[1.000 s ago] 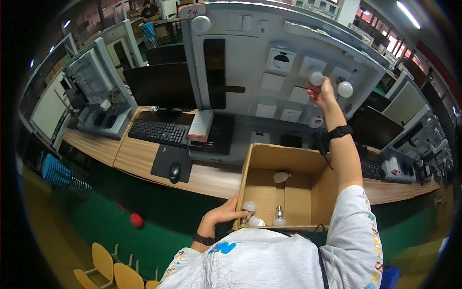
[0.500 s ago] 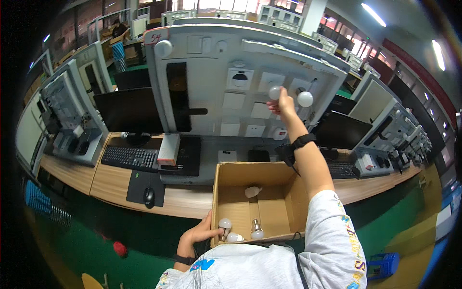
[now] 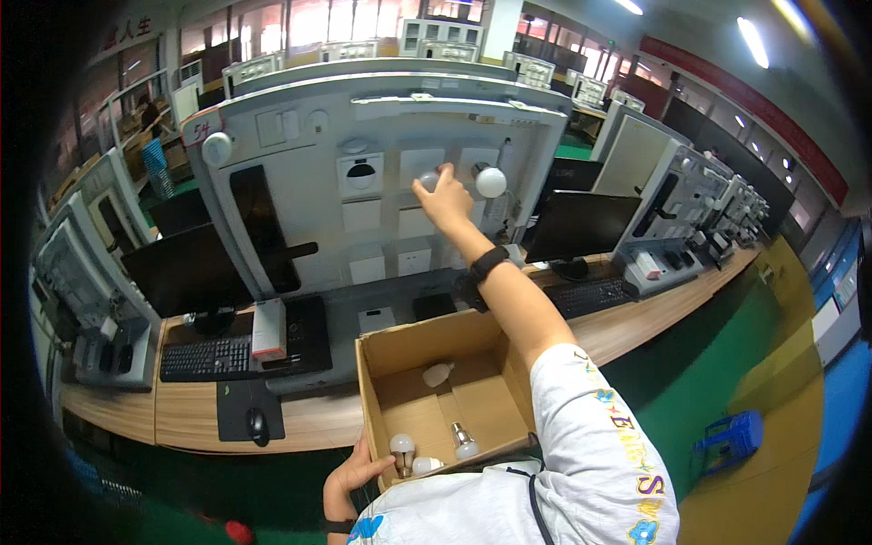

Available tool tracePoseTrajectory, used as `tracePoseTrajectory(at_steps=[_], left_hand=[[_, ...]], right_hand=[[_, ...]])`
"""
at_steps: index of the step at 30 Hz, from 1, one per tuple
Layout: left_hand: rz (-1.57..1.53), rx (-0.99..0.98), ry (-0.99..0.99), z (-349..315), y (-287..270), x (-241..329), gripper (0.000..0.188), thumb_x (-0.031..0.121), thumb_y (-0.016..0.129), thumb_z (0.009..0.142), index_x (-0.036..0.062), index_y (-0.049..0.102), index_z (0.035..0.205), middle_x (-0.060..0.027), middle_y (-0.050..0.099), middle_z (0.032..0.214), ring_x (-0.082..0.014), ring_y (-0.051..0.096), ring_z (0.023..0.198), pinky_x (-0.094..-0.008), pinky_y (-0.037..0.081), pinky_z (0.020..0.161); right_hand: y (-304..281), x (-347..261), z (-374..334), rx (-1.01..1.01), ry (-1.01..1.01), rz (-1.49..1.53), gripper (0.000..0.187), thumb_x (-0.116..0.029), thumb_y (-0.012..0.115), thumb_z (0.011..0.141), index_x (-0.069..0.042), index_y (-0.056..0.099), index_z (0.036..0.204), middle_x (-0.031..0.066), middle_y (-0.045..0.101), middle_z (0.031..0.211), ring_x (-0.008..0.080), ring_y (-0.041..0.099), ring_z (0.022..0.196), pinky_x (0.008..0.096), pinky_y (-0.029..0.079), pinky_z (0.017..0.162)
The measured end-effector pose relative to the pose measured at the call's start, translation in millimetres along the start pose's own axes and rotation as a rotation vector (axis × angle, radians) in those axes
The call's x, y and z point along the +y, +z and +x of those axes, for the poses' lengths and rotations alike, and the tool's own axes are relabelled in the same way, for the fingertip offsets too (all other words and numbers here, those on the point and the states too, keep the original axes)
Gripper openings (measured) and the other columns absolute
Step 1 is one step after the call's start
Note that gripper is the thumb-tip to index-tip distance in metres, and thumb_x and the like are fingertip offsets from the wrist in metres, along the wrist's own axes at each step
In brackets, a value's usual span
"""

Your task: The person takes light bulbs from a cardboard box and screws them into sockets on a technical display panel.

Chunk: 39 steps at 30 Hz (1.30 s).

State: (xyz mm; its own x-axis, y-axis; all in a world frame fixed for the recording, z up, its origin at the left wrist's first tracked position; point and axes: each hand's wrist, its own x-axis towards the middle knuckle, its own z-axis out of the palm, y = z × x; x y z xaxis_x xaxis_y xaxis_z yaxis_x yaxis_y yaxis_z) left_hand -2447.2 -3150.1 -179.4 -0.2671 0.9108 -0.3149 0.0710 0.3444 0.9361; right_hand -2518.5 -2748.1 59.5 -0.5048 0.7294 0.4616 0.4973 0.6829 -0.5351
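Note:
My right hand [image 3: 445,202] reaches up to the grey display panel [image 3: 318,204], fingers closed round a white light bulb [image 3: 428,181] at a square white fitting. Just to the right, another white bulb [image 3: 491,182] sticks out of the panel. Low down, my left hand [image 3: 354,474] grips the near left edge of an open cardboard box [image 3: 371,400], thumb over the rim. Inside lie several bulbs: one with a round white top [image 3: 401,444] beside my thumb, a white one [image 3: 427,465] near it, one with a metal base [image 3: 461,440], and another white one [image 3: 438,373] farther back.
Behind the box runs a wooden desk [image 3: 313,418] with a keyboard [image 3: 209,358], a small white box [image 3: 270,329] and a mouse [image 3: 259,425]. Dark monitors [image 3: 186,277] flank the panel. A blue stool [image 3: 731,436] stands on the floor at the right.
My view has swung to the right, so the panel and box appear farther left. My right hand stays at the same bulb, its fingers now turned farther over it. My left hand still holds the box.

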Motion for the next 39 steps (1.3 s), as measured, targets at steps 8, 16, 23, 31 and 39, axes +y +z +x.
tracePoseTrajectory(at_steps=[8, 16, 23, 31, 39], left_hand=[[-0.010, -0.030, 0.037, 3.9, -0.4, 0.2, 0.098, 0.034, 0.068, 0.075, 0.0020, 0.005, 0.143, -0.0243, 0.024, 0.140, -0.0329, 0.023, 0.131, -0.0356, 0.024, 0.107], [-0.079, -0.007, 0.002, -0.2, -0.3, -2.1, 0.096, 0.030, 0.069, 0.075, 0.0012, 0.007, 0.143, -0.0224, 0.024, 0.141, -0.0311, 0.023, 0.131, -0.0346, 0.023, 0.107], [-0.044, 0.008, -0.015, -6.8, -0.7, 8.4, 0.098, 0.028, 0.069, 0.075, 0.0024, 0.003, 0.143, -0.0231, 0.023, 0.141, -0.0304, 0.023, 0.131, -0.0341, 0.026, 0.106], [0.045, 0.049, 0.034, -6.3, -4.7, -5.7, 0.097, 0.034, 0.068, 0.075, 0.0015, 0.006, 0.143, -0.0261, 0.023, 0.141, -0.0346, 0.025, 0.131, -0.0359, 0.024, 0.107], [-0.008, 0.136, 0.151, -5.3, 14.2, 1.8, 0.093, 0.030, 0.066, 0.077, 0.0014, 0.007, 0.143, -0.0262, 0.025, 0.141, -0.0322, 0.025, 0.133, -0.0355, 0.023, 0.108]], right_hand=[[14.6, 13.0, 17.5, -0.228, 0.463, 0.759, 0.075, -0.055, 0.047, 0.084, 0.003, 0.025, 0.127, 0.0194, 0.064, 0.083, 0.0228, 0.062, 0.051, 0.0284, 0.043, 0.040], [3.8, 2.5, 2.4, -0.004, 0.075, 0.186, 0.075, -0.052, 0.051, 0.082, 0.003, 0.027, 0.127, 0.0279, 0.061, 0.096, 0.0415, 0.063, 0.084, 0.0452, 0.048, 0.079], [29.4, 5.2, 12.9, -0.023, 0.250, 0.290, 0.074, -0.055, 0.048, 0.082, 0.006, 0.032, 0.122, 0.0327, 0.057, 0.104, 0.0451, 0.056, 0.100, 0.0475, 0.043, 0.087], [25.4, -2.7, -1.3, -0.366, 0.484, 0.930, 0.071, -0.056, 0.047, 0.086, -0.005, 0.017, 0.125, 0.0193, 0.061, 0.079, 0.0107, 0.040, 0.034, 0.0248, 0.031, 0.032], [-146.2, 91.4, -115.1, -0.889, 0.190, 0.571, 0.051, -0.031, 0.056, 0.091, -0.008, 0.038, 0.133, 0.0067, 0.063, 0.085, 0.0085, 0.056, 0.060, 0.0215, 0.045, 0.052]])
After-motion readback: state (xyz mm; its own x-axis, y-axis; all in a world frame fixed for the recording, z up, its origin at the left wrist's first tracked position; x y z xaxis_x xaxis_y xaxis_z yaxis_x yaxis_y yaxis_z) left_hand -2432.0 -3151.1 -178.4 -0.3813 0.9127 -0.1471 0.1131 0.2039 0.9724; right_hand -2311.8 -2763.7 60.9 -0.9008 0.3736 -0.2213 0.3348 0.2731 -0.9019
